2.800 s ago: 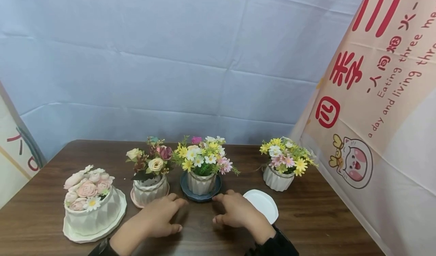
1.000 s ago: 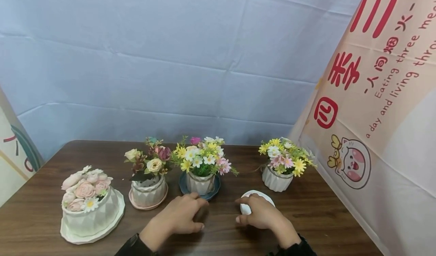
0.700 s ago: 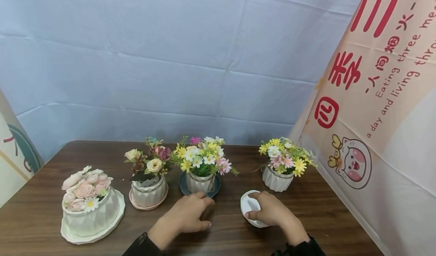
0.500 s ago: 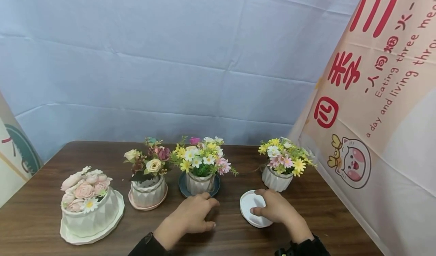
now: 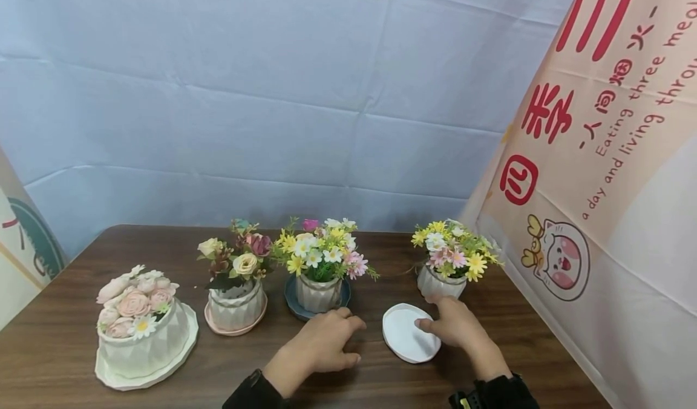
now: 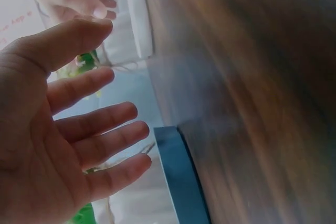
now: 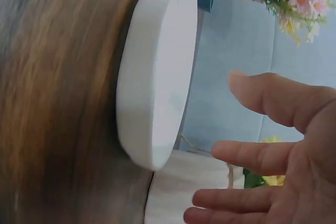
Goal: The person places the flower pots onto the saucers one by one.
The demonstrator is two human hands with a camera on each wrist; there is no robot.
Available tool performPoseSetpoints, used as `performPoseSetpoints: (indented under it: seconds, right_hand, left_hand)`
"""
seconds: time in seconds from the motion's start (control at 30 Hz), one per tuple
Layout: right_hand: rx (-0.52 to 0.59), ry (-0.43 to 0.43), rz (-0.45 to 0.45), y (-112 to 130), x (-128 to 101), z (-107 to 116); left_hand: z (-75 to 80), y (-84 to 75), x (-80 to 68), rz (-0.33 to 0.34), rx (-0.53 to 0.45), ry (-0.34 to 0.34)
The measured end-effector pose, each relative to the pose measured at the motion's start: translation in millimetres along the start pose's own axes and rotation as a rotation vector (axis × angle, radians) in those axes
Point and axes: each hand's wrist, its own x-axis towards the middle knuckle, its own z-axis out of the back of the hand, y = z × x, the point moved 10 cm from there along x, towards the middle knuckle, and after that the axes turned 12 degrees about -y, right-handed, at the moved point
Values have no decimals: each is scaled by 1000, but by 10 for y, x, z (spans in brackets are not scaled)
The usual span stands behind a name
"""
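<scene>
Head view: right hand [image 5: 454, 327], fingers relaxed & spread w/ thumb tip on white saucer [image 5: 409, 333] lying flat on table [image 5: 65, 348] just in front of rightmost flower pot [image 5: 438, 283]; left hand [image 5: 321, 345] open, holding nothing; best to lift pot straight up, slide saucer under.

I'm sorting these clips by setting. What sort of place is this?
Probably a staged indoor set, not a lived-in room: a wooden table stands before a creased pale blue cloth backdrop, a printed banner hangs at the right, and potted artificial flowers stand in a row.

white saucer [image 7: 157, 77], open rt hand [image 7: 278, 166] beside
</scene>
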Motion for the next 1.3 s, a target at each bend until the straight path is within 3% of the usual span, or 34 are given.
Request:
performPoseSetpoints:
  seconds: [0.27,0.57,0.93,1.3]
  right_hand:
    - [-34,-93,-57,-184,54,70]
    - [-28,-122,-124,-342,73,160]
    - [21,-238,-188,-499,75,316]
    - [103,-256,-274,-662,135,356]
  left_hand:
    - [-96,-44,55,25,-60,18]
    - [-161,-83,133,50,-97,28]
    - [-159,-51,189,105,-147,-36]
    - [-163,-54,258,151,-199,-74]
